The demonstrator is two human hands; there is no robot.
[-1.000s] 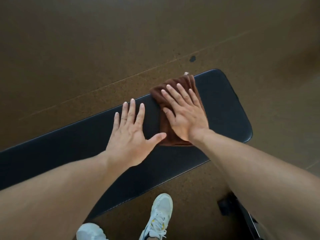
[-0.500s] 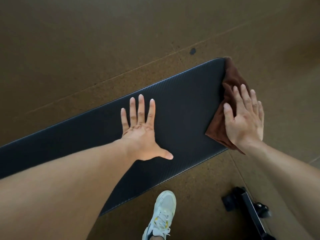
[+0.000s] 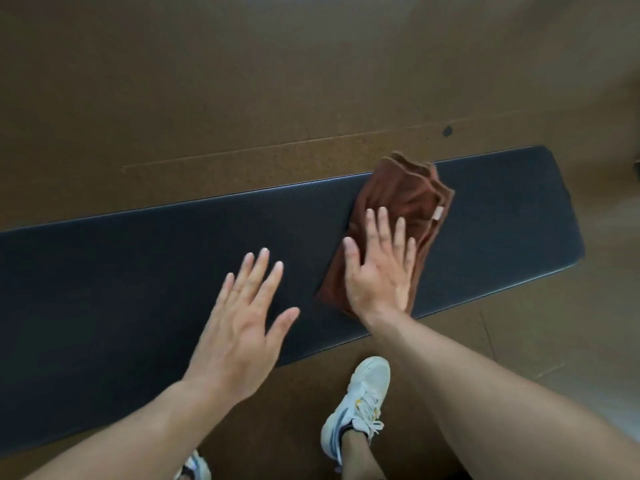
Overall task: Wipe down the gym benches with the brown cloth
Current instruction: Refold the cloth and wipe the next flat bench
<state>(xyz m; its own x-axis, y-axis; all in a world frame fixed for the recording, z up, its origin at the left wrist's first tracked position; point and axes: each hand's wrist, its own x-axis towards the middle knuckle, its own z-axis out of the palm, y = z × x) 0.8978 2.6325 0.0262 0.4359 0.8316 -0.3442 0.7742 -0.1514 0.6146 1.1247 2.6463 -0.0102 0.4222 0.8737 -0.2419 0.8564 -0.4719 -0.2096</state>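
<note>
Back from the far end comes the brown cloth, lying mid-tabletop | right hand flat, fingers straight, pressing it | left hand spread, holding nothing | soft, light, bunches easily; press through its middle.

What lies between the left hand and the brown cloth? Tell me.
Only bare black bench padding separates the left hand from the brown cloth under the right hand, per the head view.
</note>
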